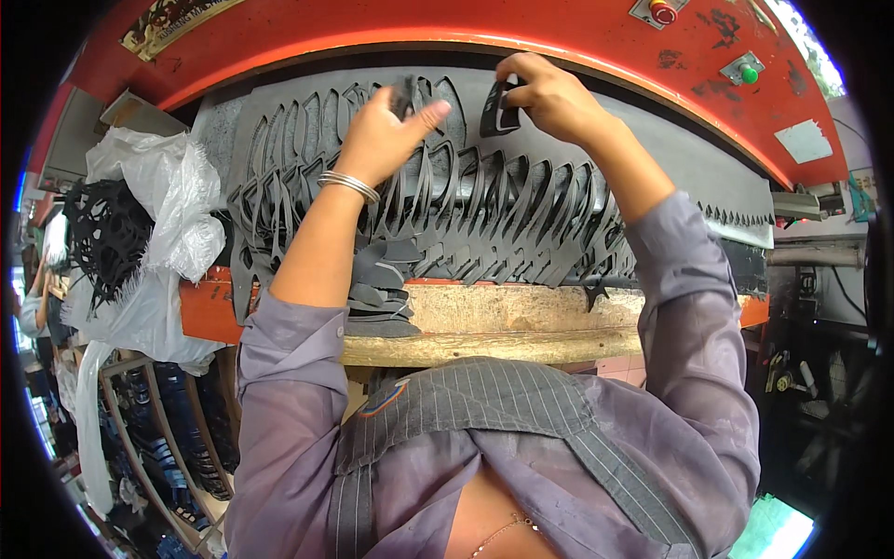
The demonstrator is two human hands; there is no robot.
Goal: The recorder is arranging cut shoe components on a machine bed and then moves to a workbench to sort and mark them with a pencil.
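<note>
We see the left hand [386, 135] at about 11 o'clock, fingers closed around a small dark cut piece [404, 95]. The right hand [549, 93] at 12 o'clock pinches a curved black cutout [500, 110]. Both hover over the thin, dark rubbery sheet [484, 214], punched with leaf-shaped holes, beneath the red press [447, 23]. Flat cut pieces [380, 303] stack on the worn wooden ledge [521, 326].

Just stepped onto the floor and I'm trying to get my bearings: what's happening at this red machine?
A person stands at a red press, both hands up on a dark sheet full of cut-out shapes. The right hand pinches a small dark cut piece just above the sheet. The left hand grips another dark piece, thumb extended. A stack of cut pieces lies on the wooden bench edge, and a white plastic bag of dark scrap sits to the left.
</note>
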